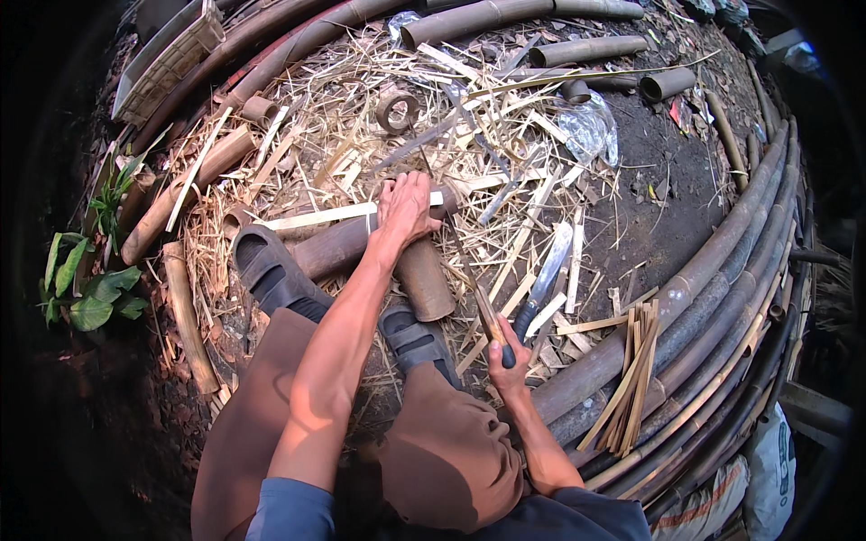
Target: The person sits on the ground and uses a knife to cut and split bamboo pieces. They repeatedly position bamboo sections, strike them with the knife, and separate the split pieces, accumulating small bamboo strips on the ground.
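My left hand [406, 207] is closed over a pale bamboo strip [334, 215], pressing it down along a dark bamboo pole [338, 248]. The pole lies crosswise on a short bamboo piece [424, 279] between my sandalled feet. In my right hand [508, 361] is a saw [490, 320], held by its handle. Its long narrow blade points away from me and passes close to the right side of my left hand. Whether the teeth touch the bamboo I cannot tell. Just beyond my right hand, a knife [548, 264] with a dark handle lies on the shavings.
Bamboo shavings [343, 117] cover the ground ahead, with a bamboo ring [397, 111] among them. Long bamboo poles [713, 261] curve along the right, bearing a bundle of split strips [634, 379]. Clear plastic [586, 126] lies far right of centre. A crate [167, 68] stands far left.
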Tool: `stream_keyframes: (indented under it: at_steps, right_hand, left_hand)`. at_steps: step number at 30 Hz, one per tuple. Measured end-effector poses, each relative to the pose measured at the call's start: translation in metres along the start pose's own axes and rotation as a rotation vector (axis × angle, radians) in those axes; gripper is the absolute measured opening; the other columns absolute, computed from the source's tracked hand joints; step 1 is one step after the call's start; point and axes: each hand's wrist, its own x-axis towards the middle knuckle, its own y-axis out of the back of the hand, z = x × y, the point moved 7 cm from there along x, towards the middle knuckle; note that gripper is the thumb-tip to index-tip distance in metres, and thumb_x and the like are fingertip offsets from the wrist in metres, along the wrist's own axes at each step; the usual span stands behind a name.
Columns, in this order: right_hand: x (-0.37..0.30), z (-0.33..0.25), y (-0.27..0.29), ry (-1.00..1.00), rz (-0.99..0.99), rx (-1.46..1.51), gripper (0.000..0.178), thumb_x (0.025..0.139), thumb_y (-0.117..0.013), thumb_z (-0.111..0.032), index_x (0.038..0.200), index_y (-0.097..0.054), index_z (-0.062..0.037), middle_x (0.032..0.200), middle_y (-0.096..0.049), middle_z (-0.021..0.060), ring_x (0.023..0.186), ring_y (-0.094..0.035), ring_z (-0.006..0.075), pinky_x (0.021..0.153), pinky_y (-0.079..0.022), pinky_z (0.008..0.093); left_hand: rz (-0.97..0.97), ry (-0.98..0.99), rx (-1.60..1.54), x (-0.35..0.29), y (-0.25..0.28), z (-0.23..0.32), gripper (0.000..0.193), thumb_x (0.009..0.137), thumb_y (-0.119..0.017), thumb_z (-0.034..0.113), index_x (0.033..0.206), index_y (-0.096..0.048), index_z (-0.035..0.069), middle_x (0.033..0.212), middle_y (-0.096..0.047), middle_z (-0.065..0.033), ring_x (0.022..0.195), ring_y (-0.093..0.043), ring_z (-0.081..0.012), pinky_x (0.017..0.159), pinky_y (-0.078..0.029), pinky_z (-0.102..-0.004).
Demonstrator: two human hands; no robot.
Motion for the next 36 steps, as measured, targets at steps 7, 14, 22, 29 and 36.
stream_keyframes:
  at_steps: [7,14,22,29,36]
  right_hand:
    - [0.055,-0.001,-0.035,-0.469,-0.230,-0.040,0.046,0.091,-0.059,-0.022,0.132,-0.058,-0.0029,0.086,-0.070,0.0203,0.066,-0.062,0.0112,0.064,-0.051,0.0279]
    - [0.009,0.007,-0.014,-0.285,-0.104,0.061,0.047,0.090,-0.058,-0.023,0.130,-0.058,0.0024,0.078,-0.070,0.0143,0.064,-0.063,0.0118,0.063,-0.051,0.0275]
    - [0.013,0.008,-0.011,-0.265,-0.102,0.110,0.047,0.089,-0.058,-0.020,0.132,-0.057,0.0008,0.091,-0.072,0.0198,0.062,-0.061,0.0145,0.060,-0.051,0.0294]
    - [0.048,0.031,-0.037,-0.394,-0.094,0.085,0.045,0.089,-0.058,-0.023,0.128,-0.060,0.0002,0.090,-0.071,0.0181,0.065,-0.061,0.0144,0.062,-0.050,0.0296]
    - [0.077,-0.005,0.019,-0.162,0.146,0.143,0.055,0.091,-0.053,-0.035,0.132,-0.057,0.0019,0.057,-0.050,-0.0022,0.053,-0.046,0.0050,0.049,-0.037,0.0233]
  left_hand:
    - [-0.090,0.052,-0.016,-0.004,-0.003,0.000,0.071,0.048,-0.089,0.032,0.102,-0.053,0.003,0.106,-0.056,-0.0157,0.105,-0.052,-0.0336,0.092,-0.040,-0.0475]
    - [-0.039,0.012,-0.001,0.004,-0.003,0.000,0.069,0.050,-0.088,0.031,0.101,-0.052,0.002,0.104,-0.054,-0.0158,0.103,-0.051,-0.0336,0.088,-0.041,-0.0462]
    - [-0.023,0.021,0.007,0.000,-0.001,-0.008,0.071,0.050,-0.089,0.032,0.103,-0.052,0.002,0.104,-0.054,-0.0154,0.104,-0.052,-0.0332,0.089,-0.039,-0.0479]
    - [-0.038,-0.021,0.011,-0.002,-0.002,0.003,0.070,0.054,-0.087,0.033,0.106,-0.051,0.002,0.106,-0.053,-0.0154,0.106,-0.051,-0.0335,0.090,-0.038,-0.0463]
    - [-0.043,0.008,0.056,-0.002,0.001,0.003,0.073,0.050,-0.089,0.036,0.104,-0.052,0.004,0.104,-0.055,-0.0132,0.102,-0.053,-0.0309,0.085,-0.037,-0.0446]
